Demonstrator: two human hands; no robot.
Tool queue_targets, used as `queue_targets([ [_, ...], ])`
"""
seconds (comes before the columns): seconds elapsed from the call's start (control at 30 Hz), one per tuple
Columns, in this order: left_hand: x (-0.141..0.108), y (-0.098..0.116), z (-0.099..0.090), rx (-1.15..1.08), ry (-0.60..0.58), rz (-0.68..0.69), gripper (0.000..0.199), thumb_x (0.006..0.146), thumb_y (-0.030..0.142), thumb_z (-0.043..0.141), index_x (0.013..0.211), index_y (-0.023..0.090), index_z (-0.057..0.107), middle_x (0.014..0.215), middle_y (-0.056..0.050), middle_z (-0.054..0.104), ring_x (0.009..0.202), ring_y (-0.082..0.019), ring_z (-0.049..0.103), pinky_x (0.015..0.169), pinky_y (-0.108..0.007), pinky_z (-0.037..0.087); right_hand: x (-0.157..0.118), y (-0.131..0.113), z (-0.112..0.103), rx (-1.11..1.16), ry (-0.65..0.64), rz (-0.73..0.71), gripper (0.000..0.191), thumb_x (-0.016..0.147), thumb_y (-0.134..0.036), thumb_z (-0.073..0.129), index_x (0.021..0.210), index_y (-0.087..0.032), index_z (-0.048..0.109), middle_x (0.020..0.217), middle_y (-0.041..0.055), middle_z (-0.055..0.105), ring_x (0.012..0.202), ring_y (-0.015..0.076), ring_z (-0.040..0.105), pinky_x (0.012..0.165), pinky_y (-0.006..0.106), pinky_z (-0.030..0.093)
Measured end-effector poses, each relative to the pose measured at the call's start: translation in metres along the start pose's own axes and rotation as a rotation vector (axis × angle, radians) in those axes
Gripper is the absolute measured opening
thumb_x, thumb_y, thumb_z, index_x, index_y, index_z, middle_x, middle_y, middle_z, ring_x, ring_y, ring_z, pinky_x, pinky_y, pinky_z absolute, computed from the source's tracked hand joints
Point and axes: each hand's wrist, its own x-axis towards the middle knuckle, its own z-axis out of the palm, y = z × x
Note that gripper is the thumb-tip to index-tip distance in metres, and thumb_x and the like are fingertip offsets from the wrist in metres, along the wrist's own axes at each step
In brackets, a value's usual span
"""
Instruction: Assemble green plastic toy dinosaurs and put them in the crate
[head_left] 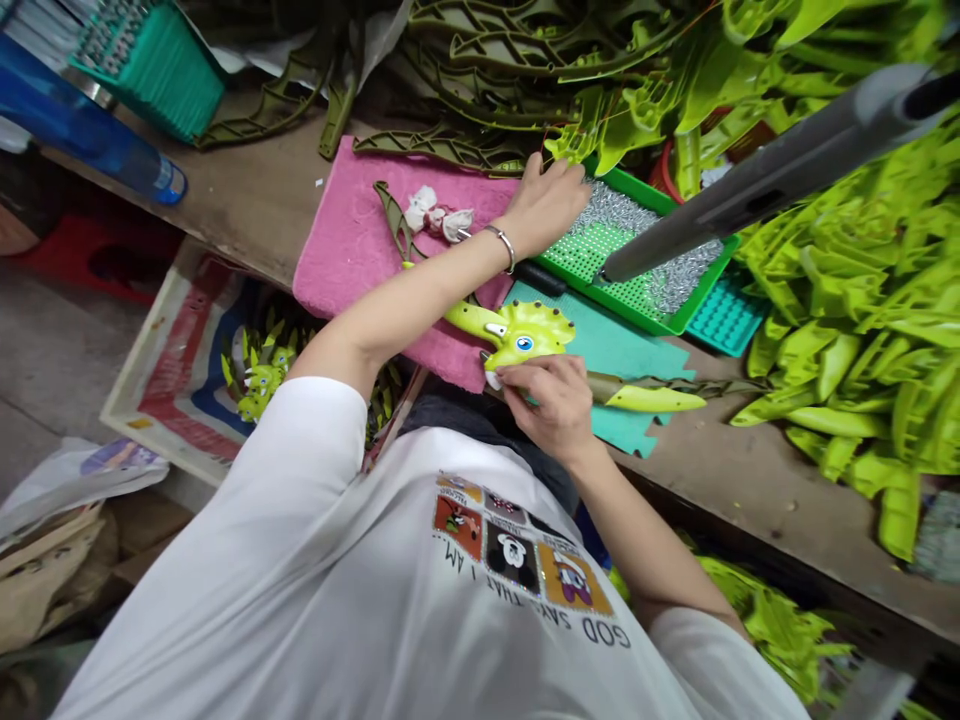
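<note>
Head view

1. Right hand (540, 410) is curling its fingers narrowly around a yellow-green plastic dinosaur head (521, 335), which is gripped directly beyond the fingertips, with its blue eye showing.
2. Left hand (544, 205) is spreading its fingers fairly wide, holding nothing that shows, with the fingertips reaching a green tray (637, 260) of silver beads.
3. Just behind the left fingers, a metal bangle (504, 247) is circling the wrist.
4. Beside the right fingers, a teal foam mat (622, 350) and a pink towel (390, 250) are lying on a wooden bench (772, 500), with white scraps (435, 212) sitting on the towel.
5. Beyond the left fingers, a gray tube (787, 170) is slanting above the tray.
6. Farther from the fingers, piles of green plastic parts (847, 300) are filling the bench's far end, and a blue bottle (90, 125) is lying well to the left.
</note>
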Motion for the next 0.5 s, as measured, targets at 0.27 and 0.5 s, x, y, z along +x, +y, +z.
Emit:
queue_targets([
  [0.27, -0.003, 0.002, -0.006, -0.078, 0.073, 0.016, 0.033, 0.093, 0.008, 0.038, 0.105, 0.013, 0.068, 0.105, -0.02, 0.069, 0.114, -0.034, 0.057, 0.11, -0.058, 0.024, -0.002, 0.0, 0.004, -0.049, -0.028, -0.256, 0.015, 0.09, -0.014, 0.064, 0.093, -0.028, 0.066, 0.1, -0.0057, 0.078, 0.085, 0.0131, 0.068, 0.078, 0.034, 0.041],
  [0.5, -0.014, -0.01, -0.026, -0.22, 0.173, 0.009, 0.024, 0.084, 0.007, 0.053, 0.101, 0.017, 0.066, 0.088, -0.007, 0.07, 0.101, -0.027, 0.065, 0.106, -0.048, 0.038, 0.011, 0.056, -0.043, -0.246, 0.186, 0.016, 0.016, 0.087, -0.012, 0.057, 0.096, -0.022, 0.063, 0.092, 0.004, 0.077, 0.083, 0.0203, 0.07, 0.078, 0.036, 0.047],
])
